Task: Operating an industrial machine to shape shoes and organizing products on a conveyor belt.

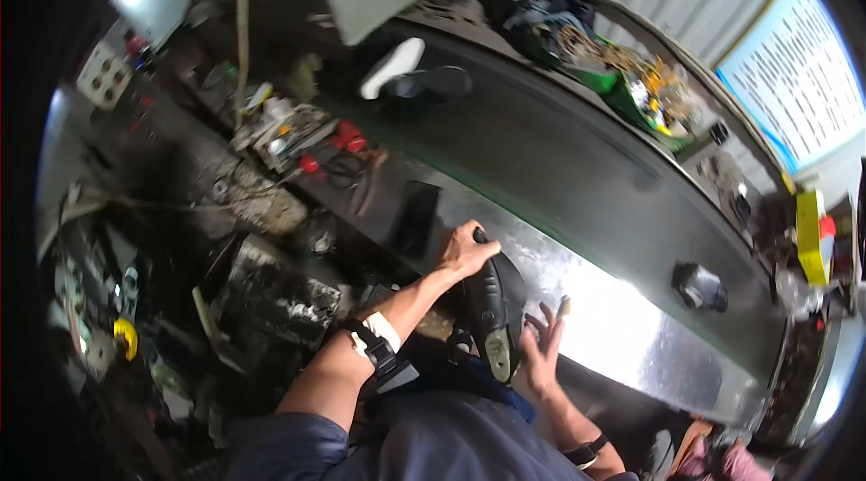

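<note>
My left hand (467, 251) is wrapped round the upper end of a black shoe (488, 293), held in front of my body. The shoe is tilted. At its lower end a pale green part with a small hole shows, which looks like the top of a shoe last (499, 356). My right hand (542, 350) is beside the shoe's lower end with its fingers spread, holding nothing. Whether its fingertips touch the shoe I cannot tell. Both hands are at the near edge of the shiny metal ledge (577, 287).
A dark conveyor belt (550, 165) runs behind the ledge. On it lie a white sole-shaped piece (394, 66), a black one (437, 82) and a dark shoe (700, 286). A flat black rectangle (417, 216) and red-handled tools (347, 137) lie left. Another person's pink clothing (722, 461) shows lower right.
</note>
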